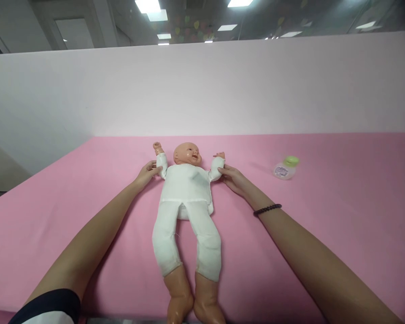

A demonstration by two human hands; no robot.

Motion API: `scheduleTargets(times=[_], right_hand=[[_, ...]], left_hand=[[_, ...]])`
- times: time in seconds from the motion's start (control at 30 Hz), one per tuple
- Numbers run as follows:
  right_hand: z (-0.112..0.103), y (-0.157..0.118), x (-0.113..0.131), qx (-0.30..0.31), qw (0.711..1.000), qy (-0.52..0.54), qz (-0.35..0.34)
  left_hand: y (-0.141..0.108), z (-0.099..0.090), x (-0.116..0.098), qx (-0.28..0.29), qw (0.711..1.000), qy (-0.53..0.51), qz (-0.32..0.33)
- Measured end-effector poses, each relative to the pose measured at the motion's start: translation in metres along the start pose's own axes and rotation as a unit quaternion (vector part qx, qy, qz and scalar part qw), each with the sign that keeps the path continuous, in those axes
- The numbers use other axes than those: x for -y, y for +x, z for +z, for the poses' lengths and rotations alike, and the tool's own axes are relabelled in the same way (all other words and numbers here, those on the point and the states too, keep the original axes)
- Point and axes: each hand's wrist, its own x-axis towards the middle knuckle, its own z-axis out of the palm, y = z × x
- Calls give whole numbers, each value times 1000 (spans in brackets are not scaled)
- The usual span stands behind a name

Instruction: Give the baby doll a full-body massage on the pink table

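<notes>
Two hands rest at the upper arms of a baby doll (186, 193), which lies on its back on a pink sheet (64, 225), head toward the far side and feet toward the wearer. The left hand (145, 175) lies against the doll's arm on that side, its fingers (155, 168) partly curled over the white cloth sleeve (161, 165). The right hand (232, 179) meets the opposite sleeve, its fingers (222, 170) extended and touching the cloth. Neither hand's thumb is clearly separable, and the view cannot confirm whether either hand has a closed grip.

Both doll feet (192, 299) are cut off by the lower frame edge. A dark sleeve cuff (47, 308) is also cut off there, at the left forearm. A beaded bracelet (267, 209) circles the right wrist. A small plastic bottle (285, 168) with a green cap stands or lies beyond the right hand, with a stretch of sheet between them; its posture and label text are hard to make out. A pale pink partition (202, 90) rises behind the sheet's far edge.
</notes>
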Motion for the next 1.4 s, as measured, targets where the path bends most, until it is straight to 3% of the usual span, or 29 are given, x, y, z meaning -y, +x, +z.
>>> scheduleTargets(times=[0.17,0.33,0.57,0.67,0.77,0.9,1.03,1.2,1.3,1.4], right_hand=[[-1,-8,8,77,996,-1,-37],[-8,-13,10,91,994,-44,-36],[-13,-19,17,143,984,-108,-4],[-13,-21,18,160,984,-76,7],[-16,-19,16,120,993,5,-4],[-19,-15,13,11,994,96,-47],[-21,-9,11,-55,984,157,-69],[-38,7,7,-191,953,208,-113],[-49,15,3,-237,949,191,-86],[-51,19,0,-237,953,188,-24]], left_hand=[[-3,-12,-1,48,997,-52,35],[-8,-19,-4,106,993,-49,19],[-15,-23,-7,54,998,-37,-3],[-13,-24,-7,73,996,-51,-6],[-11,-24,-8,85,990,-115,-3],[-8,-25,-10,12,983,-181,-4],[-5,-31,-10,-27,979,-204,0],[0,-38,-6,-97,970,-221,-20],[5,-40,0,-145,968,-204,-20],[11,-42,8,-201,966,-163,-20]])
